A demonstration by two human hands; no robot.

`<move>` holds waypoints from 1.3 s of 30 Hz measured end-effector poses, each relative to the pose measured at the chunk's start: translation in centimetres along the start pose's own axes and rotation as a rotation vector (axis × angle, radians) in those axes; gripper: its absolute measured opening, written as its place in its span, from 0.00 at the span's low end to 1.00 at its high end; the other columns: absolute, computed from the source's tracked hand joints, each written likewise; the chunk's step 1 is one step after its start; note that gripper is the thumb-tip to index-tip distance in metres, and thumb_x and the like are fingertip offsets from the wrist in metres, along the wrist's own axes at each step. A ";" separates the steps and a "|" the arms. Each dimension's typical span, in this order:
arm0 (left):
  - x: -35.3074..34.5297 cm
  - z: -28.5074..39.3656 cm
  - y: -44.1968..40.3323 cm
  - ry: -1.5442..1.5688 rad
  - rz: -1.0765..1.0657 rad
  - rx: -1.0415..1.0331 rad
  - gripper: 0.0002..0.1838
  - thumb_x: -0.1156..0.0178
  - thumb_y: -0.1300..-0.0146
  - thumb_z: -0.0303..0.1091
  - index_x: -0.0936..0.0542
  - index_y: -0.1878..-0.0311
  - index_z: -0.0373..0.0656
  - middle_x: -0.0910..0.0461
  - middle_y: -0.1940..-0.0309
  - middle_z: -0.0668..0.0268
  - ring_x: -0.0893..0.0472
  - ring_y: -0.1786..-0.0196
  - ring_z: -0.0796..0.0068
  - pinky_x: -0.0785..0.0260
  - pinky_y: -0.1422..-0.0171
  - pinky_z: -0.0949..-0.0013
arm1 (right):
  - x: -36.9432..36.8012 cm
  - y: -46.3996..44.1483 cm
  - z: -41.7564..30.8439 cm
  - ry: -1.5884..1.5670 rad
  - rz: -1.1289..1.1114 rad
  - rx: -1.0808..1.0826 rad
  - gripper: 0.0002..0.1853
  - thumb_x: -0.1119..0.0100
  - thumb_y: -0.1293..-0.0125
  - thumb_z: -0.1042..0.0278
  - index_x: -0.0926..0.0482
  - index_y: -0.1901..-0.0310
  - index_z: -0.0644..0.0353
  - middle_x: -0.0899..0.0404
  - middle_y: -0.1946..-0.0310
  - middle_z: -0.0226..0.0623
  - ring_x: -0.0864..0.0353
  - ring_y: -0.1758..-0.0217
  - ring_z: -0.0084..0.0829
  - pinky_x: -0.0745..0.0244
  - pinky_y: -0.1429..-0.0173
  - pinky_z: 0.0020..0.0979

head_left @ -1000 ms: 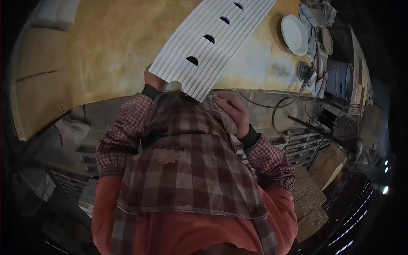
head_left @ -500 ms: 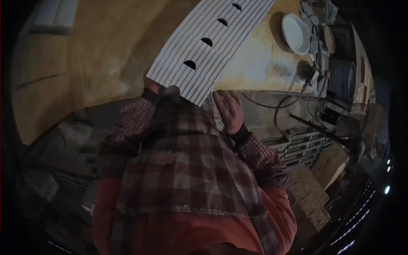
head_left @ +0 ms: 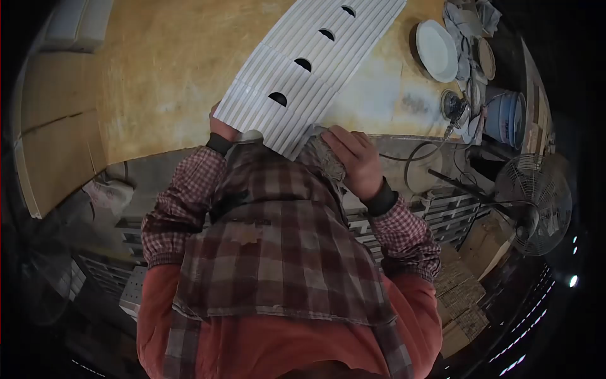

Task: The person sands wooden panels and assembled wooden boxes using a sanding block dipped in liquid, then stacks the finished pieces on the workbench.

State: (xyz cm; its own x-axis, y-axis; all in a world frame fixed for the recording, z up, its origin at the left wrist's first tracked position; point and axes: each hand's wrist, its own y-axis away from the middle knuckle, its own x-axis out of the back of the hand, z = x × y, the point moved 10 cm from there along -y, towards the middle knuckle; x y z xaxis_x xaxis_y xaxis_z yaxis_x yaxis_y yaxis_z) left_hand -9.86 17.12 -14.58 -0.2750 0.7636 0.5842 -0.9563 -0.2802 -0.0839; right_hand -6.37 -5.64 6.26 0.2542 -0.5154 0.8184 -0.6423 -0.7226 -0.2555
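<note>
1. White ribbed panel [head_left: 309, 85] (four dark half-round openings [head_left: 278, 99]) slants over the yellowish table [head_left: 158, 76], near end by the apron [head_left: 252, 265].
2. Left hand [head_left: 221, 128]: at its near-left corner, fingers hidden; grip, I cannot tell.
3. Right hand [head_left: 358, 161]: closed on a grey crumpled wad [head_left: 328, 155] beside the panel.

Table with a mottled yellowish top [head_left: 170, 76], its near edge curved in the wide-angle view and a paler, grey-smudged area at right. A long, white ridged panel [head_left: 334, 69] with a row of half-round openings extends obliquely over the surface, its near end projecting past the front edge. Toward the right side sit a shallow whitish dish [head_left: 437, 52], crumpled grey material [head_left: 462, 24] beside it and, nearer the front edge, a dark round object [head_left: 452, 104], too indistinct to identify.
</note>
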 end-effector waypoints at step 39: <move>-5.6 4.4 11.7 0.394 0.110 0.287 0.28 0.44 0.45 0.35 0.39 0.43 0.35 0.32 0.48 0.55 0.32 0.45 0.67 0.37 0.48 0.66 | 5.1 -12.3 44.2 -0.922 0.698 -0.719 0.20 0.58 0.34 0.57 0.33 0.48 0.62 0.28 0.57 0.35 0.26 0.59 0.28 0.31 0.56 0.27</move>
State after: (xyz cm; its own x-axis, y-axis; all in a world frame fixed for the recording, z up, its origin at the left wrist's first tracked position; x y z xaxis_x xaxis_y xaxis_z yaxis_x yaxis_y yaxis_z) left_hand -19.09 6.95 -15.28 -0.4427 0.8666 0.2305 -0.8686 -0.4782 0.1297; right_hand 34.73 -19.75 -9.17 -0.0714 -0.9942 -0.0804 -0.9945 0.0647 0.0827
